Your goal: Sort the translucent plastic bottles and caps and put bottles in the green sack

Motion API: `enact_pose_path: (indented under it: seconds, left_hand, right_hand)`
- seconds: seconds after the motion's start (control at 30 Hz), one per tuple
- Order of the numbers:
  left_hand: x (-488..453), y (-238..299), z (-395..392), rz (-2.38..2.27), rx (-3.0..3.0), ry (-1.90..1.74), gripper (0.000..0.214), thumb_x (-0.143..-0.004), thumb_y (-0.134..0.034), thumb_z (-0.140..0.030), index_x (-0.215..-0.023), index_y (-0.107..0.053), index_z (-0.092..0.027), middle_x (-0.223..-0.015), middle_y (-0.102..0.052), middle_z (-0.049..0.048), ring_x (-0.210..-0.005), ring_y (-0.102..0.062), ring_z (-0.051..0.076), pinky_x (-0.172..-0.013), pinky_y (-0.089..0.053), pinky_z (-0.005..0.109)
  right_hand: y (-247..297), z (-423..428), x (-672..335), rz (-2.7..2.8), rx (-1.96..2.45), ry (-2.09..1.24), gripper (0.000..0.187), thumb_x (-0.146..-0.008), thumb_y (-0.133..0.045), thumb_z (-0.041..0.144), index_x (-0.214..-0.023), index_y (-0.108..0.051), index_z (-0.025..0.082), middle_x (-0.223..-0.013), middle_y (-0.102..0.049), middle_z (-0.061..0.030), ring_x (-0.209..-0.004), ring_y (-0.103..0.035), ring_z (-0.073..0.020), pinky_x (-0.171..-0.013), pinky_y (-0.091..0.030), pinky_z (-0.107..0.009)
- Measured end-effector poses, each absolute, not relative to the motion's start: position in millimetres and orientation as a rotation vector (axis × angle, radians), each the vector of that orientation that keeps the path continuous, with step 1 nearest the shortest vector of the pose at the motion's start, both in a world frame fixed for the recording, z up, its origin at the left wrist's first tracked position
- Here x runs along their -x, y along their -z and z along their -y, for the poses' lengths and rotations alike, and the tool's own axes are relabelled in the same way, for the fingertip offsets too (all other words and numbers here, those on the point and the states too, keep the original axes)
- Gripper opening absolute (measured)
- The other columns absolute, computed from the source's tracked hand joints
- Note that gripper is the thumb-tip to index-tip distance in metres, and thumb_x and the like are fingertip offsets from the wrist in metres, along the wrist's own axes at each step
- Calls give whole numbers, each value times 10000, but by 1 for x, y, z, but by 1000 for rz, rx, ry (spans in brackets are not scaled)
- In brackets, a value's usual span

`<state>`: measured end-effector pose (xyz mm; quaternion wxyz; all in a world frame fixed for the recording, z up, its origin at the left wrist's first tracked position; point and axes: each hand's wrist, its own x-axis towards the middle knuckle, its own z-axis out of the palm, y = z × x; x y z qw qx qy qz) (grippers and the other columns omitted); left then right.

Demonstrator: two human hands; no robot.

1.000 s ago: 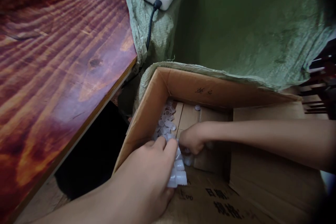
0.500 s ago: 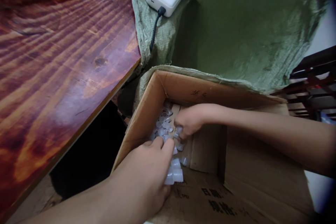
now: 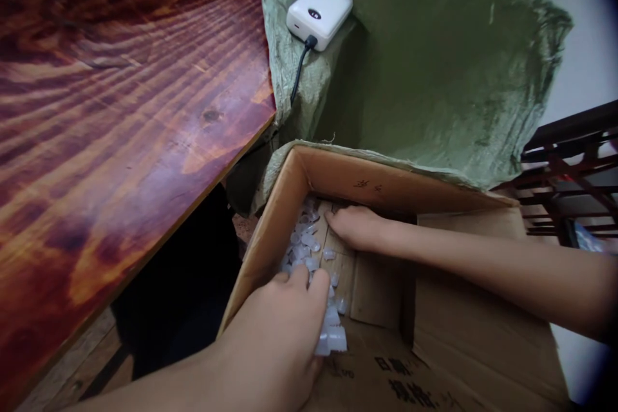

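Both my hands reach into an open cardboard box [image 3: 386, 183] beside the table. My left hand [image 3: 277, 341] is closed around several small translucent white plastic caps [image 3: 331, 338] at the box's near side. My right hand [image 3: 355, 226] lies farther in, fingers stretched flat toward the loose heap of caps [image 3: 304, 241] along the box's left wall. Its palm is hidden, and nothing shows in it.
A dark red wooden tabletop [image 3: 111, 116] fills the left. A green woven sack [image 3: 434, 77] stands open behind the box, with a white power bank [image 3: 318, 13] and its black cable [image 3: 299, 74] on its rim. A dark wooden rack [image 3: 570, 174] is at right.
My right hand moved deeper toward the box's far wall and flattened from a pinch on a cap. The view tilted up, showing more of the sack. My left hand kept its hold.
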<state>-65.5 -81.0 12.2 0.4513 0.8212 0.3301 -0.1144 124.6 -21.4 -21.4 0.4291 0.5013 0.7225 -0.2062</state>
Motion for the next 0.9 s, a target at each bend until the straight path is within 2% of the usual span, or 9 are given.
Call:
enact_pose_path:
  seconds: [0.07,0.13,0.23,0.33,0.4,0.53,0.63,0.77,0.9]
  left_hand:
    - [67,-10,82,-832,-1991,242,436,-655,-601,-192,-1083,-520,-174,-1030,-577,126,-892,-599,337,-775,-520,511]
    - [69,-9,83,-840,-1924,227,538,-647,-610,-184,-1172,-493,-175,-1104,-576,142,-967,-590,341,-839,-504,494]
    - [72,-8,84,-837,-1805,154,578,-614,-590,-149,-1183,-492,-178,-1133,-592,135,-1011,-591,320,-889,-487,435]
    - [75,-10,86,-866,-1621,68,548,-599,-566,-147,-1140,-495,-191,-1025,-637,85,-874,-641,262,-761,-516,328]
    - [74,-13,86,-875,-1492,58,542,-613,-572,-157,-1143,-473,-200,-945,-650,51,-774,-652,222,-665,-509,270]
    - [69,-19,82,-841,-1337,-1,478,-663,-583,-166,-1111,-422,-212,-847,-645,4,-690,-636,169,-588,-494,223]
    - [67,-23,78,-811,-1266,-132,474,-682,-607,-175,-1098,-385,-224,-851,-627,-15,-676,-624,139,-558,-495,195]
    - [65,-29,72,-894,-1169,-266,636,-692,-623,-166,-1246,-326,-259,-996,-622,-3,-846,-654,151,-702,-548,213]
    - [65,-33,65,-998,-1202,-270,865,-664,-637,-185,-1411,-208,-258,-1217,-587,71,-1168,-561,263,-916,-529,344]
  right_hand:
    - [21,19,-124,-1783,-1238,555,322,-950,-540,321,-1179,-573,98,-1039,-671,-112,-892,-664,-199,-808,-533,-379]
    - [14,15,-121,-1787,-1216,616,307,-899,-584,263,-1137,-594,69,-1000,-682,-153,-849,-672,-230,-726,-526,-348]
    - [-10,6,-113,-1887,-1162,766,272,-878,-547,268,-1072,-623,94,-993,-688,-160,-831,-666,-247,-667,-481,-309]
    - [-39,-2,-109,-2025,-1122,945,254,-919,-471,347,-1027,-627,178,-1016,-684,-66,-851,-635,-188,-703,-449,-267]
    - [-54,-6,-112,-2076,-1121,1122,235,-916,-488,346,-1035,-634,205,-1007,-682,-22,-837,-617,-155,-694,-432,-237]
    - [-71,-11,-123,-2100,-1101,1434,214,-908,-550,294,-1060,-668,200,-960,-684,23,-767,-593,-99,-658,-410,-192]
    - [-78,-12,-127,-2161,-1156,1485,181,-911,-564,316,-959,-676,181,-886,-673,37,-714,-566,-77,-626,-399,-182]
    - [-87,-6,-121,-2225,-1508,1355,229,-905,-554,398,-871,-638,187,-829,-655,32,-667,-532,-90,-537,-357,-200]
    - [-86,6,-110,-2232,-1727,1397,159,-906,-558,341,-915,-657,216,-828,-672,42,-699,-576,-99,-568,-395,-202]
